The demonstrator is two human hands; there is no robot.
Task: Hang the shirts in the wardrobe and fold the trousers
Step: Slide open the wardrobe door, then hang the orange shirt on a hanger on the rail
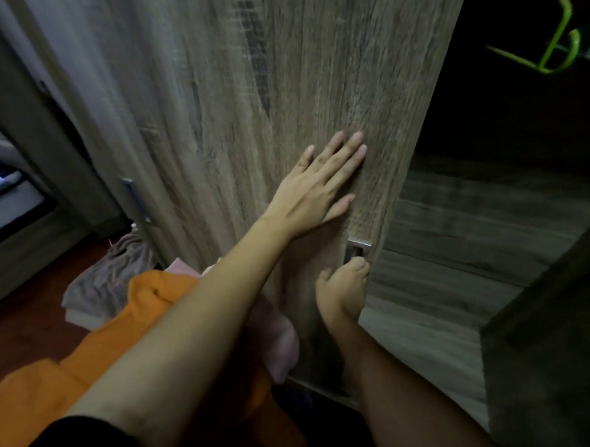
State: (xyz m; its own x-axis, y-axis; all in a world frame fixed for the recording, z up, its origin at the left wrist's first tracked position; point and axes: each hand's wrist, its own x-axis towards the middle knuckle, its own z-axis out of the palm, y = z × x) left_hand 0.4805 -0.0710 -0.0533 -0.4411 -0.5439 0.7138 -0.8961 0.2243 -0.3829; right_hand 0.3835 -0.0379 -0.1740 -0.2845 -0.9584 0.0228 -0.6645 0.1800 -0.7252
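Plainly both hands are working the wardrobe door (248, 124), a tall wood-grain sliding panel that fills the middle of the frame. The left hand (319, 185) lies flat on the panel with its fingers (348, 156) straight and spread, gripping nothing; it seems placed to steady and push the door. Just below it, the right hand (343, 282) has its fingers curled into the recessed metal handle (357, 249) near the door's right edge, the natural purchase for pulling sideways.

Clothes wait at the lower left. An orange garment (99, 350) is bunched under the left forearm, with a pink garment (278, 342) beside it against the foot of the door. A grey garment (113, 275) lies crumpled on the floor (28, 329) farther left. In this dim light I cannot tell shirts from trousers.

To the right of the door's edge the wardrobe interior (473, 232) is open and dark, with green hangers (556, 43) at the upper right. That gap is the room for hanging. A dark panel (546, 364) at the lower right narrows it, and a neighbouring door with a bar handle (135, 203) bounds the left.
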